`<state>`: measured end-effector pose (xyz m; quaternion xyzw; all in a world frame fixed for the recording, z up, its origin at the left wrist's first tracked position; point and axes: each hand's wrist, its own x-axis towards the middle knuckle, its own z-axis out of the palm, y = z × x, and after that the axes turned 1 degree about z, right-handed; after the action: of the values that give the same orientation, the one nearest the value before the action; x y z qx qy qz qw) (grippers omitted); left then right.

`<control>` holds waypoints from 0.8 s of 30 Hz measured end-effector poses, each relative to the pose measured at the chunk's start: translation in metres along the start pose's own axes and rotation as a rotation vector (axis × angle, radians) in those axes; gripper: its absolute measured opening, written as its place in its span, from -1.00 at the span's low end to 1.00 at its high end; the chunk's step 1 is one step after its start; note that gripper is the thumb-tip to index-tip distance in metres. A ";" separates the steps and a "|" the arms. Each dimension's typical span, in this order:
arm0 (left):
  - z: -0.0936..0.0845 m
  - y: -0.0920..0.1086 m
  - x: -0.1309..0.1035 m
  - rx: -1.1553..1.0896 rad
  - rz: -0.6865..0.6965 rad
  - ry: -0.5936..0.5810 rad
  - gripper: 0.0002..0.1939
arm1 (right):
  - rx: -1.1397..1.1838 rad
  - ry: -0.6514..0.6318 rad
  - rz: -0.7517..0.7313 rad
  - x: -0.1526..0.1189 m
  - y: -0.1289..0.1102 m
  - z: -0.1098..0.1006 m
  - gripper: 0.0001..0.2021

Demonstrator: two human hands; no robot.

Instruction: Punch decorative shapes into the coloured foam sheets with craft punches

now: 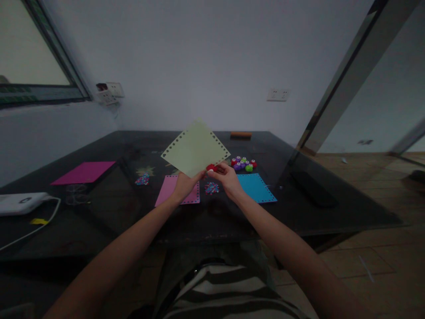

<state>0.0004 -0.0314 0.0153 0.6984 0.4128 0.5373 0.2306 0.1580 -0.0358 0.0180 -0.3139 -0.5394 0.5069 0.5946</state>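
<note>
Your left hand (186,185) pinches a pale yellow sheet (195,150) near its lowest corner, thumb on top, the other fingers mostly hidden. Your right hand (228,178) has fingers curled in a close grip on a red piece (211,168), which sits at the sheet's lower right edge, close to your left fingertips. The sheet is held up corner-first, with dark holes along its upper edges.

The step in hand appears to be working the red piece along that edge. The next move seems to call for a steady left pinch and a small, aligned squeeze from the right.

Beneath your left hand lies a pink sheet (162,195); between and below both hands, a confetti pile (211,188). Just right of your right hand is a blue sheet (257,188), with a cluster of coloured pieces (244,164) beyond. The table's (119,221) front edge runs under your forearms. The most room seems to be upward; dropping either wrist risks brushing the confetti.
</note>
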 end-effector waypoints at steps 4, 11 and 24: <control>0.000 -0.001 -0.001 0.016 0.013 0.022 -0.81 | 0.011 -0.001 0.003 0.000 -0.002 0.000 -0.73; -0.006 -0.007 -0.004 0.255 0.191 0.116 -0.82 | 0.015 -0.020 -0.093 -0.002 -0.011 0.004 -0.65; -0.051 0.071 -0.030 0.273 0.793 0.018 -0.75 | -0.170 -0.239 -0.588 -0.049 -0.068 0.015 -0.77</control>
<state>-0.0265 -0.1018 0.0686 0.8226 0.1814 0.5310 -0.0922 0.1663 -0.1041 0.0685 -0.1315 -0.7133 0.3000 0.6196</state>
